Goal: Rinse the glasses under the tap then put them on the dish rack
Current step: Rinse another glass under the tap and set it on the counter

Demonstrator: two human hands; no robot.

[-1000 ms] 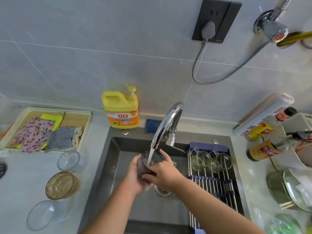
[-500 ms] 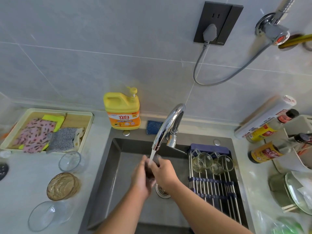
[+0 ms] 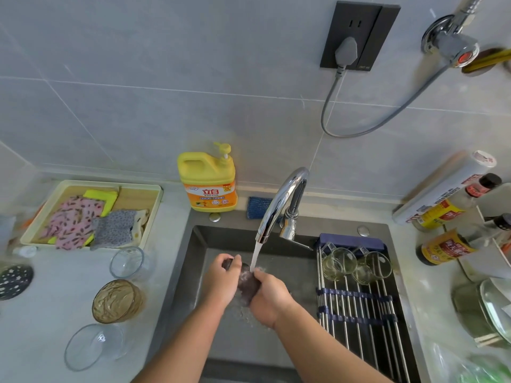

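Observation:
A dark tinted glass (image 3: 247,281) lies tilted on its side between both hands over the sink (image 3: 193,261), right under the water stream from the chrome tap (image 3: 282,201). My left hand (image 3: 219,281) grips its upper end and my right hand (image 3: 269,298) wraps its lower end. Water splashes off the glass. Two clear glasses (image 3: 338,262) (image 3: 374,265) lie on the roll-up dish rack (image 3: 359,313) across the sink's right side. On the counter to the left stand a clear glass (image 3: 127,262), an amber patterned glass (image 3: 117,301) and a clear bowl-shaped glass (image 3: 92,346).
A yellow detergent bottle (image 3: 207,179) and a blue sponge (image 3: 257,207) sit behind the sink. A tray of cloths (image 3: 91,214) is at the back left. Sauce bottles (image 3: 445,246), a roll and dishes (image 3: 495,308) crowd the right counter. A cable hangs from the wall socket (image 3: 356,37).
The dark glass went from upright under the stream to tilted sideways, and both hands shifted round it. The camera view dropped slightly lower.

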